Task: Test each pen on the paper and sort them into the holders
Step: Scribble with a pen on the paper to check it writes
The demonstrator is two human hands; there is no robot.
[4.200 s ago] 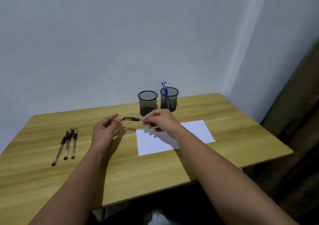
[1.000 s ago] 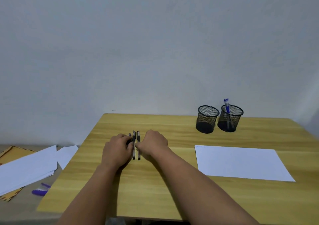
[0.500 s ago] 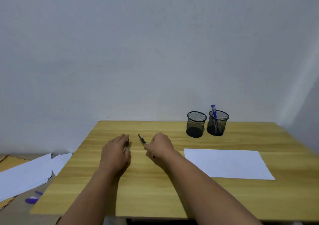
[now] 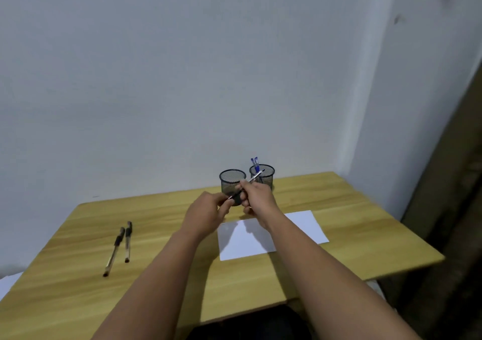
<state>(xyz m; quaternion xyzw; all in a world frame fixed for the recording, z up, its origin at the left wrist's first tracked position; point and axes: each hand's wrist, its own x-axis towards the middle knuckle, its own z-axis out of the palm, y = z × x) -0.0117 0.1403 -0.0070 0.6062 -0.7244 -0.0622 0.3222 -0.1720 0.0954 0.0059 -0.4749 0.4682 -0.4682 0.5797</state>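
Note:
My right hand (image 4: pixel 257 196) grips a black pen (image 4: pixel 254 179) that slants up and to the right, raised in front of the two black mesh holders. My left hand (image 4: pixel 207 211) pinches the pen's lower end, where its cap is. The left holder (image 4: pixel 232 181) shows nothing inside. The right holder (image 4: pixel 267 176) has blue pens (image 4: pixel 254 163) standing in it. A white sheet of paper (image 4: pixel 302 226) lies flat on the wooden table (image 4: pixel 156 274) under my forearms. Two more black pens (image 4: pixel 121 245) lie side by side at the table's left.
The table backs onto a pale wall, with a corner at the right. A dark brown panel (image 4: pixel 448 209) stands beyond the table's right edge. A scrap of white paper (image 4: pixel 6 283) shows past the left edge.
My right hand took one pen from the group at the left and carried it up to the holders. My left hand has come onto its lower end. Two pens are left lying there.

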